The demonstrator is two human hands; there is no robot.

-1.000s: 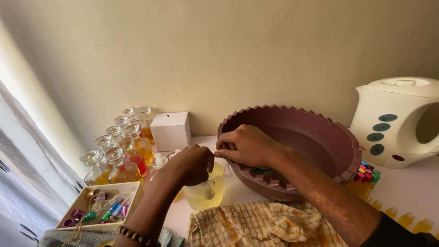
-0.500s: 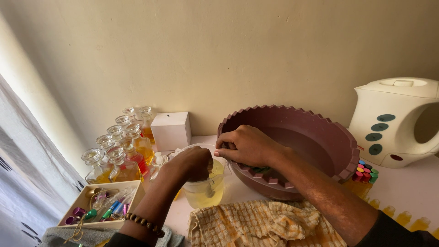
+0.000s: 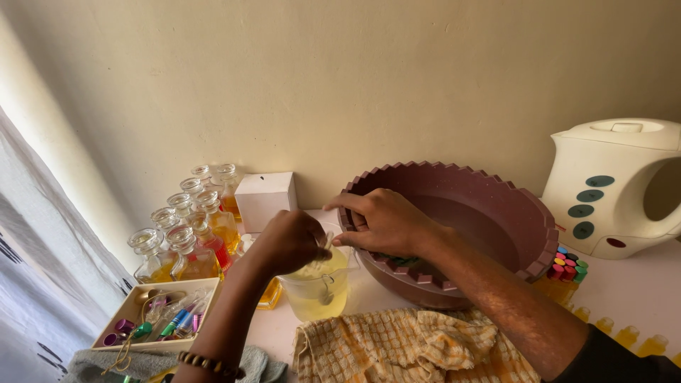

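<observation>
1. The left hand [image 3: 287, 241] covers the cup [image 3: 317, 287] rim; what its fingers pinch cannot be told.
2. Behind the right hand's [image 3: 386, 221] fingers, green things in the basin [image 3: 496, 213] are mostly hidden.
3. Far right of both, the kettle [image 3: 617, 188] handle is cut off.

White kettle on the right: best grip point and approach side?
Grip the kettle by its loop handle on the far right, probably coming from the right. It stands upright, the handle's opening is clear, and the maroon basin crowds its left.
</observation>
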